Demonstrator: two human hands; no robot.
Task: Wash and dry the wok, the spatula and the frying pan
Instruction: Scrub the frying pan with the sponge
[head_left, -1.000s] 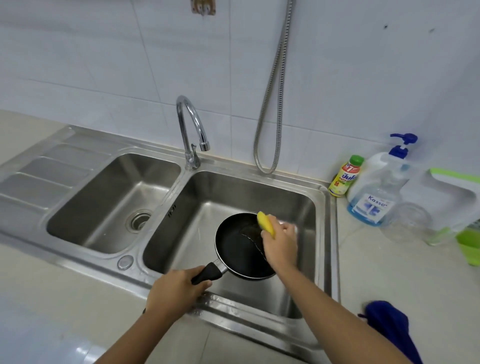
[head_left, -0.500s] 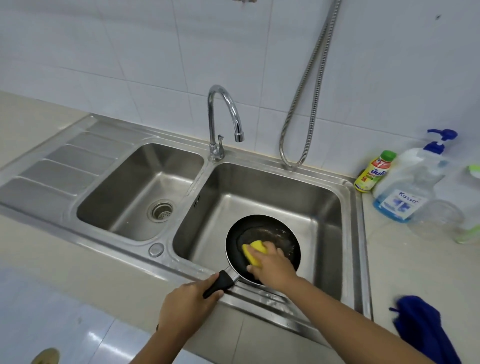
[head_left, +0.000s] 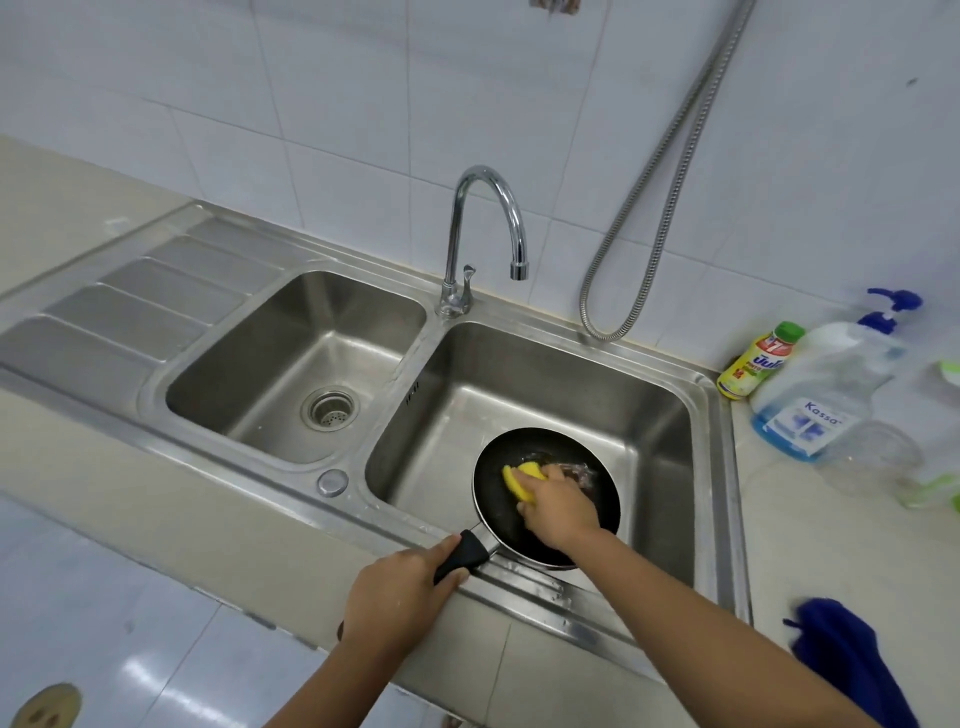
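Black round non-stick frying pan (head_left: 496, 501), held low in the right basin of the double stainless-steel sink (head_left: 519, 379), washing stage. My right hand (head_left: 558, 512) grips a yellow sponge (head_left: 522, 480), fingers curled over its top and pressing it onto the pan's inner floor, left of centre. A wet sheen shows on the coating just beyond my knuckles. My left hand (head_left: 397, 587) is wrapped round the pan's black handle (head_left: 462, 553), which juts over the sink's near rim. Judged progress: scrubbing under way — rinsing and drying of this pan remain. No stream is visible under the chrome tap (head_left: 488, 208). Neither wok nor spatula is in view, so their state cannot be told — a dark blue cloth (head_left: 852, 660) lies on the counter to the right, likely for drying.
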